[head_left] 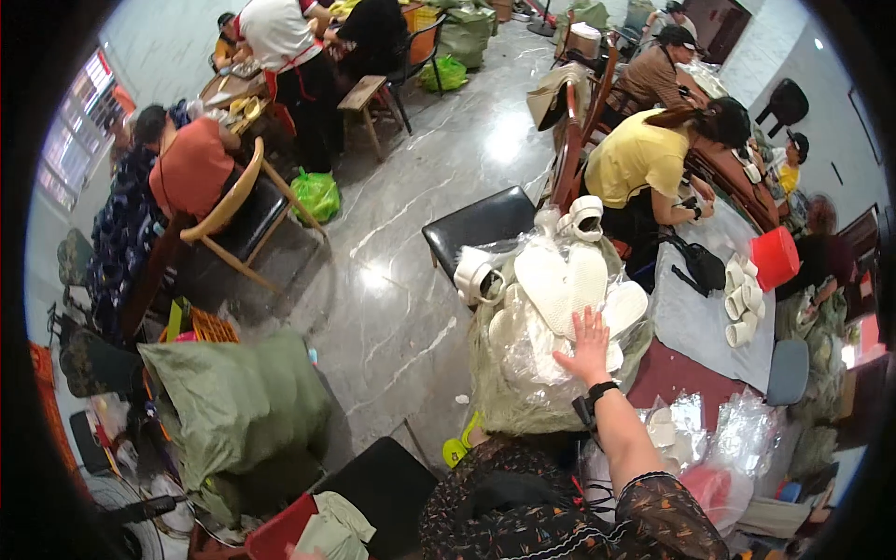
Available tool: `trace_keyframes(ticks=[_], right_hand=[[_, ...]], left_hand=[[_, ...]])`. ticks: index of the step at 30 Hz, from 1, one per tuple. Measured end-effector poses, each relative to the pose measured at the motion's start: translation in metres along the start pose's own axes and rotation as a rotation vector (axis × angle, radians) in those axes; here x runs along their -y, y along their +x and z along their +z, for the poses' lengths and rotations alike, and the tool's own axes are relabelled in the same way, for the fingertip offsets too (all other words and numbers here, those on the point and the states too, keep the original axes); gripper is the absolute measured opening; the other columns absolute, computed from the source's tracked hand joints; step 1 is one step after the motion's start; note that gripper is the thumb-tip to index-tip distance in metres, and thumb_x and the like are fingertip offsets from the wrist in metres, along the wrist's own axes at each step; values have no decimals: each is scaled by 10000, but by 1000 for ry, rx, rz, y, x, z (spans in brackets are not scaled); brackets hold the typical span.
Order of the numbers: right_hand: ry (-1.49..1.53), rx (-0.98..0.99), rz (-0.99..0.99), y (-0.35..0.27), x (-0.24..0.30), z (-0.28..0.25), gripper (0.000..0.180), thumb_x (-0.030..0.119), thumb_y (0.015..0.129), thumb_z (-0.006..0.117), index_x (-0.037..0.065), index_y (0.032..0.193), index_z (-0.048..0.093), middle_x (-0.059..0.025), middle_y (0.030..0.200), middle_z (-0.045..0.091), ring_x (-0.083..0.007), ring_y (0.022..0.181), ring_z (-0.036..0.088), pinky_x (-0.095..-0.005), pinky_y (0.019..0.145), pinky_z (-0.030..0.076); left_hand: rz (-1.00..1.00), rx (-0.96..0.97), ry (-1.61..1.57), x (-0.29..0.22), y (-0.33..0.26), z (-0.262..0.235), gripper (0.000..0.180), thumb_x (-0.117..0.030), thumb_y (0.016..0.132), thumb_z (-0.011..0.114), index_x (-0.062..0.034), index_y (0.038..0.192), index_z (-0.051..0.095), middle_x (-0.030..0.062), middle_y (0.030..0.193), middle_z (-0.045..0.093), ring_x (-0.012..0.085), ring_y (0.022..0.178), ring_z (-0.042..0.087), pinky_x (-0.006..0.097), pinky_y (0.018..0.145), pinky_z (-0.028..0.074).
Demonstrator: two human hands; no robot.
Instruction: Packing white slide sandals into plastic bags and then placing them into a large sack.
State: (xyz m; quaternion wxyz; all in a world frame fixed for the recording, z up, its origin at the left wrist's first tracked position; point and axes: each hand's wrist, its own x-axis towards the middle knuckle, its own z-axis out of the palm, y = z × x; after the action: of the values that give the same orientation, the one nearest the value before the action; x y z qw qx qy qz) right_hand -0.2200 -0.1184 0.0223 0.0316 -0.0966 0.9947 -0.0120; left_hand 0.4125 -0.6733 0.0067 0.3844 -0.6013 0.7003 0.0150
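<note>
My right hand (588, 347), with a dark band at the wrist, reaches forward with its fingers spread. It lies over white shoe soles (563, 285) and clear plastic at the top of a full green woven sack (495, 392). White strapped shoes (585, 217) rest at the far edge of this pile, and another white shoe (478, 276) sits at its left side. The hand grips nothing that I can see. I cannot make out my left hand in the picture.
A black-seated chair (485, 224) stands behind the sack. To the right, a covered table (681, 308) bears white shoes (744, 303), a black bag (695, 264) and a red bucket (775, 259). Another green sack (233, 401) stands left. Several people work at tables farther off.
</note>
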Motion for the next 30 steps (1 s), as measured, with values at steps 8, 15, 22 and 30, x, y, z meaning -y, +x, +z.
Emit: trace_keyframes(ticks=[8, 15, 22, 30], right_hand=[[2, 110, 15, -5, 11, -8, 998, 630, 778, 586, 189, 1535, 110, -112, 1597, 9, -384, 1453, -3, -610, 1133, 49], [-10, 138, 60, -14, 8, -19, 959, 640, 803, 566, 230, 1536, 104, -90, 1599, 46, -358, 1456, 54, -596, 1134, 73], [64, 108, 102, -10, 5, -12, 1006, 648, 759, 614, 239, 1533, 117, -57, 1595, 57, -322, 1455, 70, -565, 1140, 79], [167, 60, 209, 5, 0, -19, 1033, 572, 705, 702, 240, 1523, 166, -20, 1591, 103, -271, 1461, 77, -519, 1166, 92]], left_hand=[[1316, -366, -357, -412, -139, -161, 688, -288, 704, 775, -57, 1286, 489, 289, 1354, 426, 439, 1203, 460, 462, 979, 423], [1468, -524, -167, -633, -221, -270, 790, -375, 696, 798, -103, 1355, 456, 334, 1406, 338, 468, 1249, 412, 465, 1009, 401], [1306, -315, 167, -760, -194, -287, 1088, -631, 564, 793, -169, 1449, 362, 420, 1424, 225, 494, 1358, 258, 464, 1084, 317], [1580, -231, 181, -796, -170, -296, 876, -322, 639, 701, -118, 1423, 368, 295, 1163, 578, 442, 1050, 567, 471, 903, 463]])
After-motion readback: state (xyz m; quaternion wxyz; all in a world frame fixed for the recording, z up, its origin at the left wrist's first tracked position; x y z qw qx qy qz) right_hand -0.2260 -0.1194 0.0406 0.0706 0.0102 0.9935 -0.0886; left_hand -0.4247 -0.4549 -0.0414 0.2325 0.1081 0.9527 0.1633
